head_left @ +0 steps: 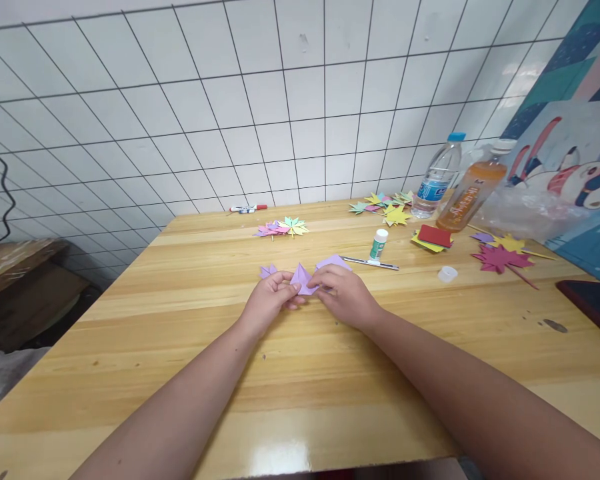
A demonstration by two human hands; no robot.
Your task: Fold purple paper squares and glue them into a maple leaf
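Between my two hands is a small folded piece of purple paper (303, 279), its pointed tip facing the wall. My left hand (275, 292) pinches its left side with the thumb on top. On its right side, the fingers of my right hand (341, 291) are closed at the paper's edge. A second purple sheet (334, 261) lies partly hidden behind my right fingers. Just beyond my left hand rests a small purple folded piece (268, 271). A glue stick (379, 245) stands uncapped-looking behind a slim silver pen-like tool (370, 263).
Paper leaves (280, 228) and a marker (249, 209) lie toward the tiled wall. At the right are a water bottle (436, 180), an orange drink bottle (473, 190), stacked coloured paper (434, 237), a clear cap (447, 274), a dark red paper leaf (503, 258) and a phone (593, 307).
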